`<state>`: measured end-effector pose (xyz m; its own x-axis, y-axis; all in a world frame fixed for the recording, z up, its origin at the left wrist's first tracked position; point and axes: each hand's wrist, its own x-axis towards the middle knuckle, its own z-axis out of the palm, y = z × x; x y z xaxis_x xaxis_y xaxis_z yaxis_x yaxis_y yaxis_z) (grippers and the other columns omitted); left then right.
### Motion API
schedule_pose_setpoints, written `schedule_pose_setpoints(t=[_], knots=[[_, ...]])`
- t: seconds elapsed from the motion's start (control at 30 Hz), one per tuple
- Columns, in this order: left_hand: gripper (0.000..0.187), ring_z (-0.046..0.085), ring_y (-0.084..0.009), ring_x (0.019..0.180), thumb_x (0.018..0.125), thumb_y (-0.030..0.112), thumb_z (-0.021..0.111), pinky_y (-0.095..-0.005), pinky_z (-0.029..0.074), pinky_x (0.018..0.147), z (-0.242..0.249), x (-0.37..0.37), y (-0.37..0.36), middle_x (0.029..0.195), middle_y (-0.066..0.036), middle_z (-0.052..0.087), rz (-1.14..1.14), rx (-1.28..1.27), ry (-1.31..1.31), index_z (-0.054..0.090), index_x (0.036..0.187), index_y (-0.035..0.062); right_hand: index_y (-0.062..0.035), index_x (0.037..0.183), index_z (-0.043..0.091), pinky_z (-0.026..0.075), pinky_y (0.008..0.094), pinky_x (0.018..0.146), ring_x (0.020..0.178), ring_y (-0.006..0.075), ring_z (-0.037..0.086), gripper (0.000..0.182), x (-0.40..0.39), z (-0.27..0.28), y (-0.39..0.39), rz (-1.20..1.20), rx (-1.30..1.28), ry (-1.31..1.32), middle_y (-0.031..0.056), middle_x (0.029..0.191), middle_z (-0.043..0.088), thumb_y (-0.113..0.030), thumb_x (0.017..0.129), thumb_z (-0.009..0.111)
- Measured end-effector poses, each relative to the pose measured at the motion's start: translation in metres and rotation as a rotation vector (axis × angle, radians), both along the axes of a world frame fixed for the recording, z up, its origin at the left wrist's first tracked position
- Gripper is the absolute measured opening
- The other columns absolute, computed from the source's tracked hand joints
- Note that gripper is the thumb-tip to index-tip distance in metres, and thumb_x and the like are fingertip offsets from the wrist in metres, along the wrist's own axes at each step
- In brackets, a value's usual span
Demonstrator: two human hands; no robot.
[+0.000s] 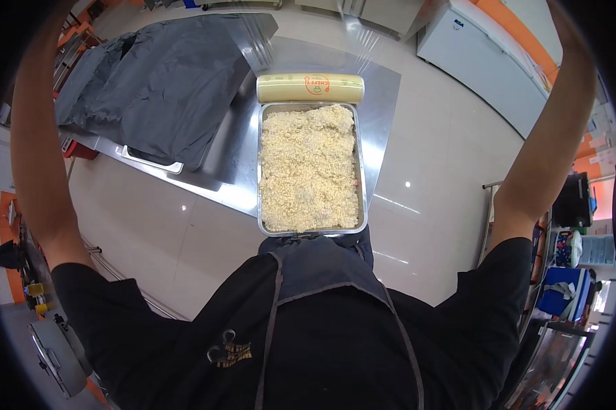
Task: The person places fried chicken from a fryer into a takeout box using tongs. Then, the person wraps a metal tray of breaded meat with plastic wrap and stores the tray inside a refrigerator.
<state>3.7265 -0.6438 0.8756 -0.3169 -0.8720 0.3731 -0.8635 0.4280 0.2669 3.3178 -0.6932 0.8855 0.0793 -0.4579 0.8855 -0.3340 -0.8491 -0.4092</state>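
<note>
A rectangular steel tray (pixel 260 171) heaped with pale yellow crumbs (pixel 308 167) lies on a steel table (pixel 226 181) straight in front of my apron. A roll of cling film (pixel 310 88) rests across the tray's far end. Clear film (pixel 359 37) shimmers above and beyond the roll, stretched upward. Both my arms are raised and spread wide. My left forearm (pixel 38 137) runs up the left edge of the view and my right forearm (pixel 554 130) up the right edge. Both hands lie beyond the top of the view, so what they hold is hidden.
Black plastic sheeting (pixel 157 89) covers other trays on the table's left part. A white chest freezer (pixel 479 55) stands at the far right. Shelves with blue containers (pixel 561 287) are at the right, and metal racks (pixel 48 348) at the lower left. Glossy floor tiles surround the table.
</note>
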Motion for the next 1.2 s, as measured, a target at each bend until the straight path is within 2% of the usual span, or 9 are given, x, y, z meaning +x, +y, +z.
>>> schedule_pose_setpoints(t=[0.07,0.13,0.2,0.23,0.3,0.33,0.5,0.7,1.2], knots=[[0.028,0.056,-0.0050,0.046,0.089,0.025,0.057,-0.0192,0.043,0.040,-0.006,0.004,0.017,0.052,-0.003,0.057,-0.025,0.074,-0.088,0.066,0.074,0.0032,0.0036,0.110,0.056,0.055,0.0310,0.077,0.091,0.0250,0.060,0.030,-0.003,-0.015,0.035,-0.364,-0.194,0.341,0.0227,0.103,0.058,-0.015,0.087,0.054],[0.021,0.060,-0.0066,0.061,0.087,0.022,0.059,-0.0214,0.048,0.051,-0.012,0.015,0.033,0.066,-0.006,0.062,-0.161,0.080,-0.249,0.066,0.083,0.0021,0.0035,0.102,0.056,0.052,0.0330,0.079,0.090,0.0240,0.059,0.024,-0.027,-0.035,0.062,-0.400,-0.166,0.359,0.0214,0.101,0.058,-0.017,0.089,0.053],[0.024,0.061,-0.0111,0.070,0.086,0.024,0.060,-0.0246,0.047,0.057,-0.033,0.027,0.049,0.075,-0.008,0.061,-0.373,-0.066,-0.385,0.056,0.076,0.0019,0.0034,0.094,0.055,0.048,0.0350,0.082,0.090,0.0230,0.058,0.022,-0.063,-0.057,0.090,-0.440,-0.132,0.380,0.0201,0.099,0.058,-0.018,0.091,0.051],[0.037,0.060,-0.0135,0.068,0.085,0.028,0.059,-0.0256,0.043,0.053,-0.050,0.029,0.060,0.072,-0.007,0.057,-0.456,-0.185,-0.402,0.047,0.061,0.0027,0.0029,0.092,0.055,0.046,0.0333,0.077,0.081,0.0211,0.057,0.021,-0.062,-0.061,0.109,-0.248,-0.034,0.390,0.0172,0.091,0.059,-0.018,0.091,0.050],[0.032,0.058,-0.0190,0.084,0.076,0.022,0.066,-0.0311,0.045,0.066,-0.073,0.027,0.096,0.090,-0.011,0.058,-0.361,0.158,-0.420,0.046,0.060,0.0009,0.0018,0.087,0.055,0.043,0.0290,0.065,0.062,0.0172,0.054,0.019,-0.045,-0.075,0.151,0.163,0.187,0.381,0.0116,0.074,0.060,-0.015,0.091,0.049],[0.032,0.058,-0.0202,0.084,0.073,0.020,0.067,-0.0328,0.046,0.068,-0.091,0.023,0.116,0.092,-0.011,0.059,-0.417,0.086,-0.411,0.046,0.060,0.0008,0.0013,0.085,0.056,0.041,0.0263,0.057,0.052,0.0152,0.053,0.017,-0.030,-0.083,0.174,0.376,0.317,0.364,0.0087,0.066,0.060,-0.014,0.090,0.049],[0.018,0.056,-0.0245,0.092,0.073,0.017,0.065,-0.0361,0.044,0.079,-0.168,0.001,0.182,0.097,-0.010,0.057,-0.600,0.161,-0.314,0.055,0.066,0.0031,0.0002,0.063,0.059,0.032,0.0260,0.038,0.040,0.0156,0.048,0.021,0.012,-0.161,0.231,0.491,0.515,0.414,0.0083,0.052,0.054,-0.014,0.077,0.065],[0.017,0.053,-0.0220,0.099,0.076,0.021,0.061,-0.0348,0.040,0.086,-0.271,-0.012,0.235,0.092,-0.009,0.056,-0.528,0.282,-0.432,0.061,0.070,0.0046,-0.0014,0.071,0.062,0.036,0.0283,0.043,0.043,0.0187,0.049,0.021,0.027,-0.247,0.262,0.585,1.249,0.671,0.0095,0.051,0.053,-0.018,0.083,0.062],[0.010,0.052,-0.0225,0.088,0.072,0.012,0.058,-0.0371,0.041,0.073,-0.461,-0.023,0.283,0.090,-0.009,0.054,-0.174,0.335,-0.503,0.063,0.065,0.0069,-0.0030,0.077,0.066,0.048,0.0414,0.069,0.070,0.0361,0.061,0.020,0.049,-0.468,0.343,0.078,1.325,0.585,0.0209,0.069,0.062,-0.023,0.077,0.063]])
